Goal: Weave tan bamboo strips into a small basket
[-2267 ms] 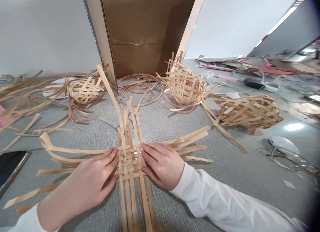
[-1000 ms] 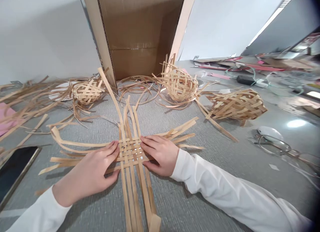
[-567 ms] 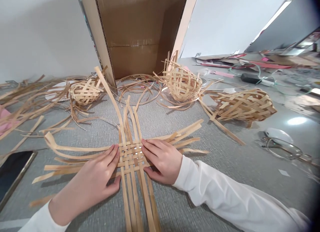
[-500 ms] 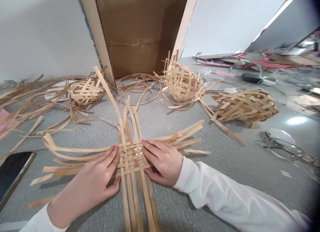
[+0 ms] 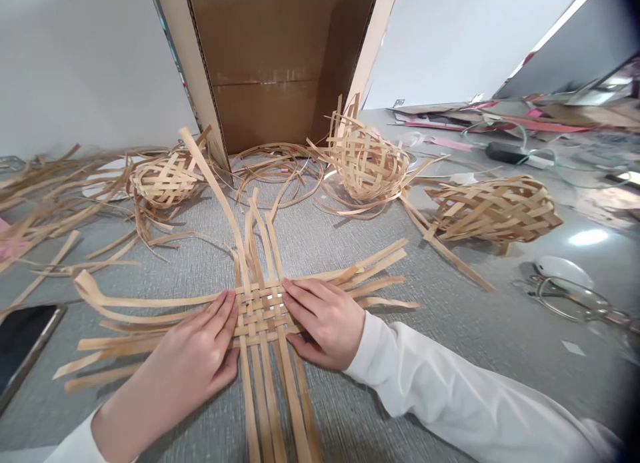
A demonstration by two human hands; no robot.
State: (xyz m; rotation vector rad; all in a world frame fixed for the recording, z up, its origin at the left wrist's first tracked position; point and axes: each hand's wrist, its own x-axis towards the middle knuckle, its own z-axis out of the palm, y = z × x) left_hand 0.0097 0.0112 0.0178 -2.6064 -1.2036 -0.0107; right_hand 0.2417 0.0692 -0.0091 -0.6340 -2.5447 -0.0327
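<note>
In the head view, only a small change is seen against the moments just before: both hands are kept at nearly the same place, and the loose strip ends at the lower left lie a little differently. A flat woven mat [image 5: 263,311] of thin wooden strips is lying on a grey table [image 5: 400,376], in the lower middle of the view, and it is placed between the hands. Long free strip ends are left sticking out from it on all four sides.

The left hand [image 5: 187,346] is laid flat against the left side of the mat, and the right hand [image 5: 325,330] against its right side. The hands are open and are not clamped on any strip, but the fingertips [image 5: 231,303] of both hands are touching the weave, and the two hands are only a little apart. A white sleeve [image 5: 440,390] is seen on the right arm.

Beyond the mat, a cardboard box [image 5: 270,63] is standing on its side. Three unfinished baskets [image 5: 367,163] of the same strips are placed near it, and a coil of thin strips [image 5: 277,170] is lying before the box. A heap of loose strips [image 5: 60,196] is seen at the left, with a phone [image 5: 20,343] below it, and a pair of glasses [image 5: 565,300] is lying at the right.
</note>
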